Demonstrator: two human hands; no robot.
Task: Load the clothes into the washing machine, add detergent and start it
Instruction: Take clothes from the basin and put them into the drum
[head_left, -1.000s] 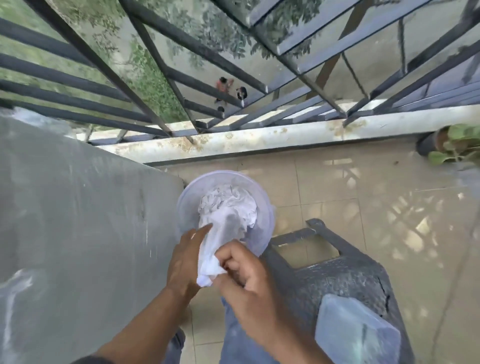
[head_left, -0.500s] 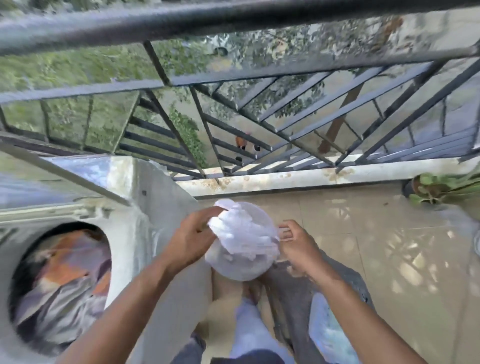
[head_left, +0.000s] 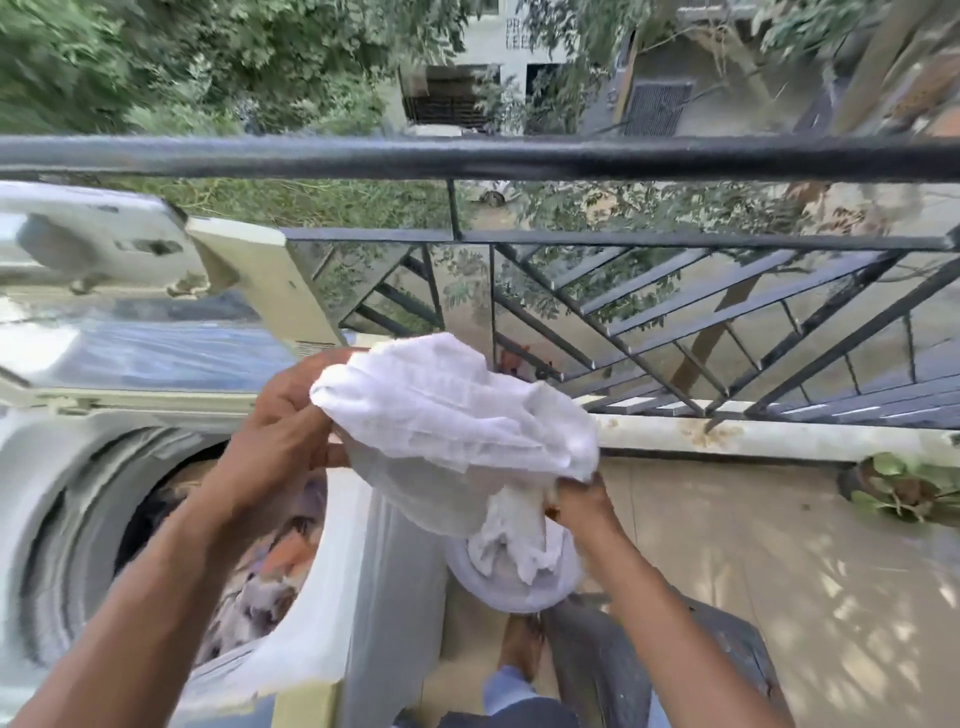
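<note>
Although lettering appears on the pale building (head_left: 511, 36) beyond the railing (head_left: 467, 156), it is too blurred to read, and no brand or label is legible on the washing machine (head_left: 337, 571).

Both hands are clamped on the white cloth (head_left: 447, 410), with a gap between them. The left hand (head_left: 283, 421) grips the upper left edge; the right hand (head_left: 576, 501) pinches the lower right end. The cloth's long axis runs diagonally from upper left down to lower right, and a loose bunch hangs from the right hand into the pale round basin (head_left: 511, 587) below it. The cloth is held in the air just to the right of the machine, above the basin and the dark stool (head_left: 649, 654).

The machine's drum opening (head_left: 171, 545) faces the viewer at lower left, with patterned orange and grey clothes (head_left: 275, 571) visible inside.

Compared with half a second earlier, the cloth has been lifted higher and stretched out from a compact bundle, the hands have spread further apart, and the view has tilted upward, so the railing's top bar now crosses the upper frame.
</note>
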